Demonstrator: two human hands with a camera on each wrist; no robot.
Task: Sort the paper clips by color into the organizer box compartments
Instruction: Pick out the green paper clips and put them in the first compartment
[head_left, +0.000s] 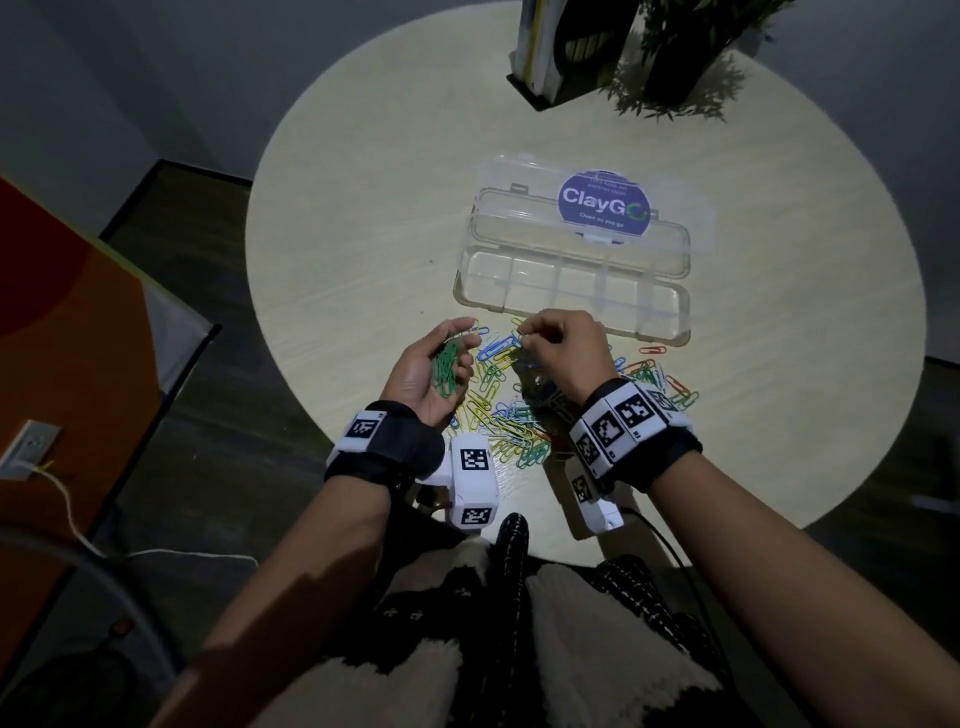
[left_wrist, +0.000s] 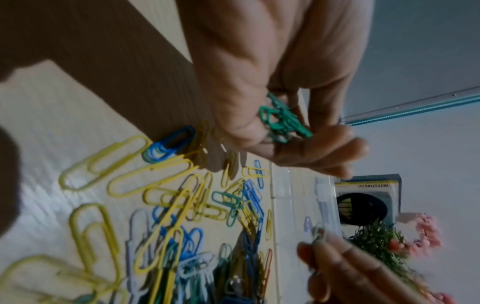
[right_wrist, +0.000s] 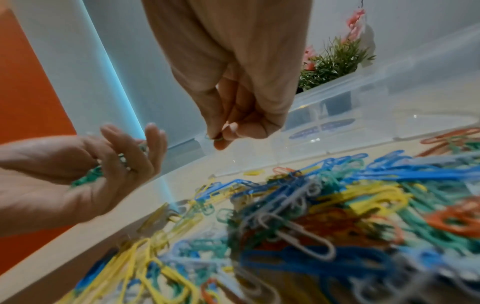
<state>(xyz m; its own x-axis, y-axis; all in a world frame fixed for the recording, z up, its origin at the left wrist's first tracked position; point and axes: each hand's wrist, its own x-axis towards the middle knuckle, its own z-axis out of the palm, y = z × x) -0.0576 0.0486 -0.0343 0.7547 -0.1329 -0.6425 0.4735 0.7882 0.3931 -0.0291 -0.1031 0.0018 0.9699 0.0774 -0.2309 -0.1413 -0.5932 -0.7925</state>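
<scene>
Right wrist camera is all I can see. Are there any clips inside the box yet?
Observer: Not yet. In the head view the organizer box lies open and its compartments look empty.
Operator: How many green ones has the other hand got?
Observer: The left hand cups a bunch of green clips in its palm. They overlap too much to count.
Operator: What's next to the plant?
Observer: A black book stand stands left of the plant, at the table's far edge.
</scene>
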